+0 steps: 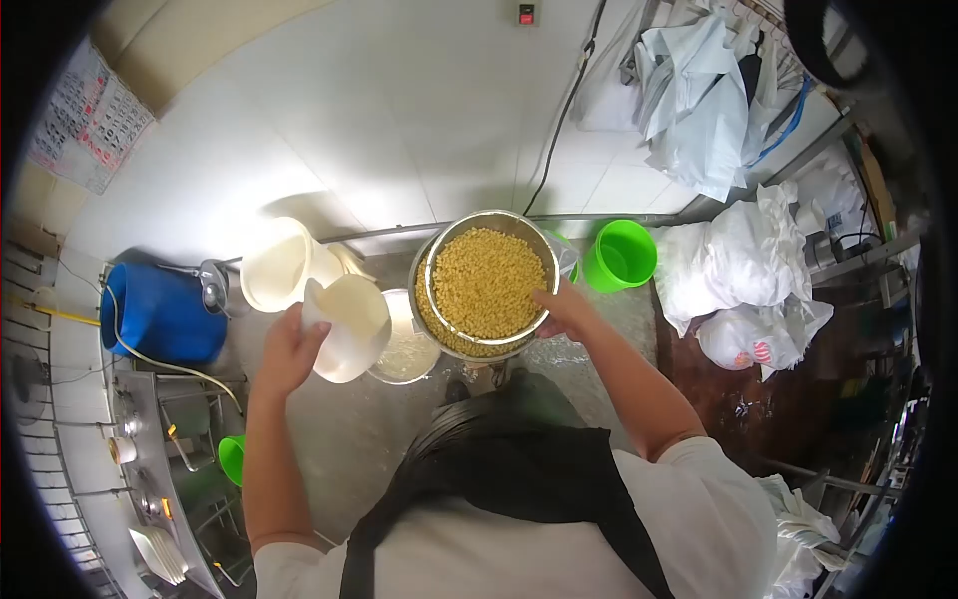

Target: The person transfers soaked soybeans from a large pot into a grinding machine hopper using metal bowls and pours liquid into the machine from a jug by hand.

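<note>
The one view comes from the person's head and looks steeply down and forward, with the dark apron (499, 464) and white shirt (479, 554) nearest the lens along the bottom, the left hand (291, 349) and right hand (571, 311) farther out at middle height, and the metal bowl (487, 285) seen into from above near the centre. Its very wide, round field bends straight lines and ends in black at the corners, reaching past the hands to the floor (344, 439) below and the pale wall (399, 110) ahead.
</note>
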Action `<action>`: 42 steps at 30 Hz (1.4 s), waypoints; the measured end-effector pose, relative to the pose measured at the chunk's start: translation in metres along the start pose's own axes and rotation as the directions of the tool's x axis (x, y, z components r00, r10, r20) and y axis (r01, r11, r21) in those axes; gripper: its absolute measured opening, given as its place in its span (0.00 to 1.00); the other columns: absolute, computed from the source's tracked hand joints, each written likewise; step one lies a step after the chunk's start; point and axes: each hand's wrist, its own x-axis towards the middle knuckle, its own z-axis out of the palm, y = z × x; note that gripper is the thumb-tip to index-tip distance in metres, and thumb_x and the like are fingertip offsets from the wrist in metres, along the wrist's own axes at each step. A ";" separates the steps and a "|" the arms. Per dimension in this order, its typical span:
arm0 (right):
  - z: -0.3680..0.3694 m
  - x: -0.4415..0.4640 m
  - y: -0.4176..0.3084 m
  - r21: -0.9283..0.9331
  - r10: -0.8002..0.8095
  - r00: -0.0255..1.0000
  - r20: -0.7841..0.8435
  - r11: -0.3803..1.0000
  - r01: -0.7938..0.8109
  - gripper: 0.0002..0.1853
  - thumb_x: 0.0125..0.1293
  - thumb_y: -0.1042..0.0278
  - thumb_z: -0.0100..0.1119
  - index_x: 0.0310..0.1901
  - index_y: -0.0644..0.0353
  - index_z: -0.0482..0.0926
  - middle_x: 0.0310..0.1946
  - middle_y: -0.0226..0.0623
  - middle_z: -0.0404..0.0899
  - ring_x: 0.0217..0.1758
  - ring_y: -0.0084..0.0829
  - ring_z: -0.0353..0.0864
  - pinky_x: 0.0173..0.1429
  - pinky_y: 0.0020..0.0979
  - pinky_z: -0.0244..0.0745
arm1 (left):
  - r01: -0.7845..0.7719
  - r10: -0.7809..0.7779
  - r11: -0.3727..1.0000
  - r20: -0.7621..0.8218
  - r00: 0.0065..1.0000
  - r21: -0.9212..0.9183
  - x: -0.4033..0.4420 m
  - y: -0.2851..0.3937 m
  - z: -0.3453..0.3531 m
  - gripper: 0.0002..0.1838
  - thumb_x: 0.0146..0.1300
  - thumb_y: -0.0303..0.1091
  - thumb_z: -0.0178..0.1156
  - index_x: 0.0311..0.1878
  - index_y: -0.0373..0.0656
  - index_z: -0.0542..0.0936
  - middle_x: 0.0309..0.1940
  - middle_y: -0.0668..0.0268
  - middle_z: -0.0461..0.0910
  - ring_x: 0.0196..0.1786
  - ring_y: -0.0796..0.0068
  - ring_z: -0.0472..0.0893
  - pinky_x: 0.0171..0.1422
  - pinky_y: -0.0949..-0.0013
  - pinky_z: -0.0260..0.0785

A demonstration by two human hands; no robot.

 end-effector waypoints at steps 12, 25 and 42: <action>-0.057 -0.019 0.079 -0.026 -0.081 0.963 -0.258 0.997 0.076 0.26 0.75 0.50 0.61 0.63 0.64 0.74 0.33 0.39 0.81 0.22 0.27 0.80 0.22 0.29 0.75 | -0.154 0.087 0.966 0.301 0.950 0.207 0.076 0.109 0.021 0.19 0.69 0.41 0.67 0.49 0.32 0.80 0.35 0.46 0.85 0.39 0.48 0.85 0.46 0.54 0.75; -0.086 -0.048 0.190 -0.086 0.126 0.932 -0.340 0.983 -0.164 0.15 0.73 0.59 0.59 0.46 0.64 0.79 0.28 0.35 0.77 0.21 0.27 0.78 0.22 0.29 0.73 | -0.133 -0.006 0.922 0.358 0.934 0.362 0.086 0.116 0.028 0.21 0.70 0.43 0.68 0.49 0.31 0.80 0.38 0.43 0.85 0.43 0.44 0.86 0.50 0.52 0.76; -0.091 -0.016 0.175 -0.505 -0.142 0.955 -0.262 0.863 -0.010 0.21 0.73 0.52 0.61 0.52 0.64 0.82 0.39 0.49 0.85 0.40 0.43 0.87 0.43 0.41 0.81 | -0.162 -0.014 0.895 0.391 0.920 0.416 0.086 0.136 0.024 0.23 0.70 0.46 0.68 0.49 0.29 0.81 0.36 0.40 0.85 0.43 0.41 0.86 0.50 0.50 0.76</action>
